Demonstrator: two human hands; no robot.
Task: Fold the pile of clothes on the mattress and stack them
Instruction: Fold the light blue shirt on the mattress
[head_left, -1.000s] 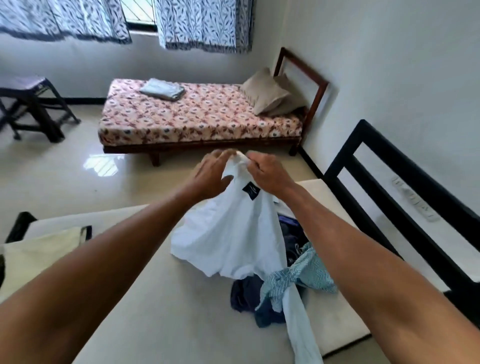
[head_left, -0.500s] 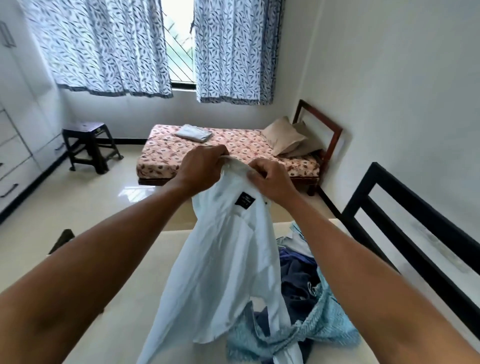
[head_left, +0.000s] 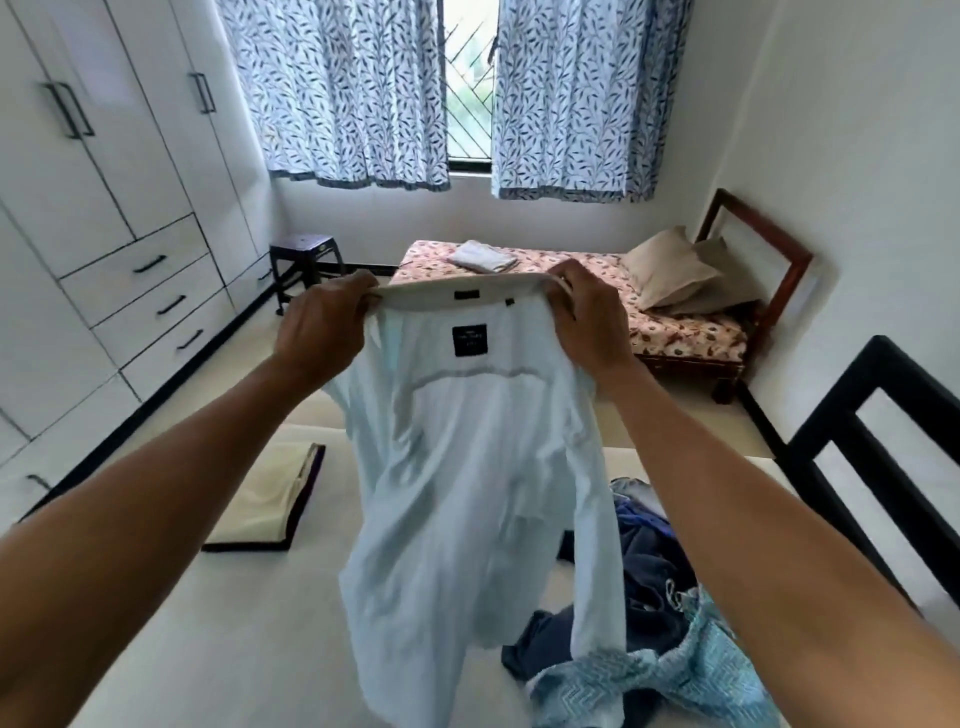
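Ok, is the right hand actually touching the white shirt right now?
Touching. The head view shows the right hand gripping one end of the collar of the white shirt, fingers curled over its edge.

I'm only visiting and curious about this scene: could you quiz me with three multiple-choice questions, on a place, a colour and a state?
1. On the mattress, where is the pile of clothes relative to the held shirt? A) left B) right C) on top
2. What colour is the shirt? A) black B) red C) very pale blue
3. How is the shirt held? A) both hands grip its collar B) one hand only C) not held
1 B: the pile shows right of the shirt.
2 C: whitish-blue cloth.
3 A: left hand and right hand each grip the collar.
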